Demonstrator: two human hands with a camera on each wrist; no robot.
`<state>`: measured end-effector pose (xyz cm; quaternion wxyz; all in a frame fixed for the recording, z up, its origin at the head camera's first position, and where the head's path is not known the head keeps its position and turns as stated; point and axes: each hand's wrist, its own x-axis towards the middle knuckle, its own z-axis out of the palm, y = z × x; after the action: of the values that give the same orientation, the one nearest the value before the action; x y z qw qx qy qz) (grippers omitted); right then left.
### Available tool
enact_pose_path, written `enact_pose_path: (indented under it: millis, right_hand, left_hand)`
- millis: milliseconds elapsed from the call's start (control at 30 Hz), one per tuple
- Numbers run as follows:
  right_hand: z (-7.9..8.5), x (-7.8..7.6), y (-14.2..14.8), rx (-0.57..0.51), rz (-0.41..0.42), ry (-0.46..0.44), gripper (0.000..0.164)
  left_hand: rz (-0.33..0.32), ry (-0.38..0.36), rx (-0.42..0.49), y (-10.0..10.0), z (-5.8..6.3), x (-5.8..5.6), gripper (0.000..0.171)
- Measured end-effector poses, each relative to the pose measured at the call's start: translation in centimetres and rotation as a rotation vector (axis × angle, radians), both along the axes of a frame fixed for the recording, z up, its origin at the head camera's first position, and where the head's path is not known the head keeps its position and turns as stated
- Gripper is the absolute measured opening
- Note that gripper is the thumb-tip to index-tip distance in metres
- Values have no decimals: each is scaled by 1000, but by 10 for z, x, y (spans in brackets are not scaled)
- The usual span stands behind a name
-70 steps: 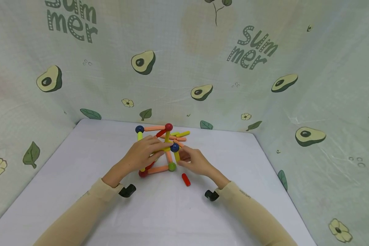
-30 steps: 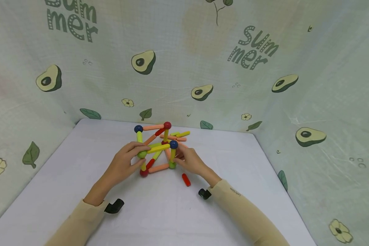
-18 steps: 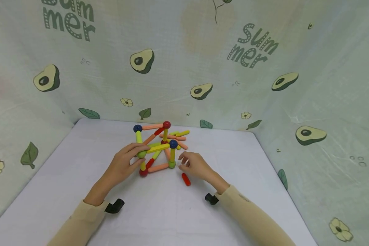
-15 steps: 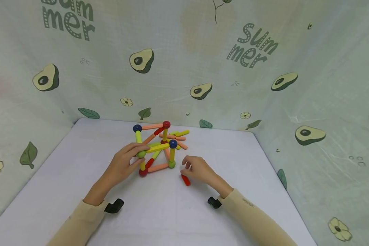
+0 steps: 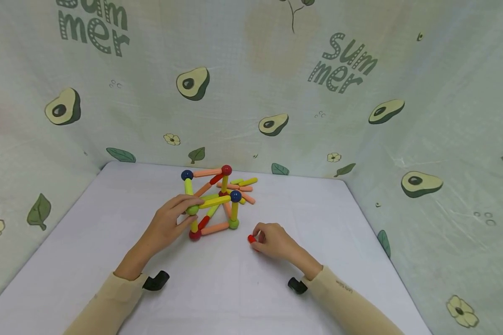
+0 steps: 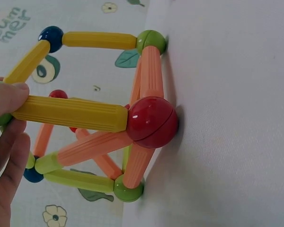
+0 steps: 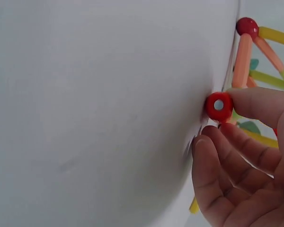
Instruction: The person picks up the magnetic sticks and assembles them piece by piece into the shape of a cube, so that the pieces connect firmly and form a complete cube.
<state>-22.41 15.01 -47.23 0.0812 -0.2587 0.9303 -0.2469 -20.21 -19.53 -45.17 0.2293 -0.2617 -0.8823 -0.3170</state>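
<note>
1. Your left hand (image 5: 164, 226) pinches the glossy green ball (image 5: 192, 210) at an upper corner of the multicoloured ball-and-rod frame (image 5: 215, 228) — standing on the white table (image 5: 218, 284).
2. Your right hand (image 5: 275, 241) pinches the short, round red rod (image 5: 251, 238) — on the table, near the frame.
3. Loose yellow and salmon rods (image 5: 249, 181) lie behind the frame.

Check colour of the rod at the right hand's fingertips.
The rod is red, its end's centre pale; clearest in right wrist view.
</note>
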Motion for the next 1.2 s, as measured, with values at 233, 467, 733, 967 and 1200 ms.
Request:
enact_pose_path:
  millis: [233, 467, 733, 967, 1200]
  right_hand:
    - [8, -25, 2, 6, -51, -4, 28]
    - [15, -85, -18, -17, -136, 94, 36]
    - [6, -127, -39, 48, -151, 104, 38]
    - [-5, -134, -35, 80, -202, 80, 30]
    - [2, -107, -9, 42, -225, 95, 25]
  left_hand:
    - [-5, -6, 14, -1, 1, 0, 55]
    - [0, 6, 13, -2, -1, 0, 58]
    - [-5, 10, 15, 0, -2, -1, 59]
    - [-5, -4, 13, -1, 0, -1, 58]
    - [-6, -16, 12, -3, -1, 0, 57]
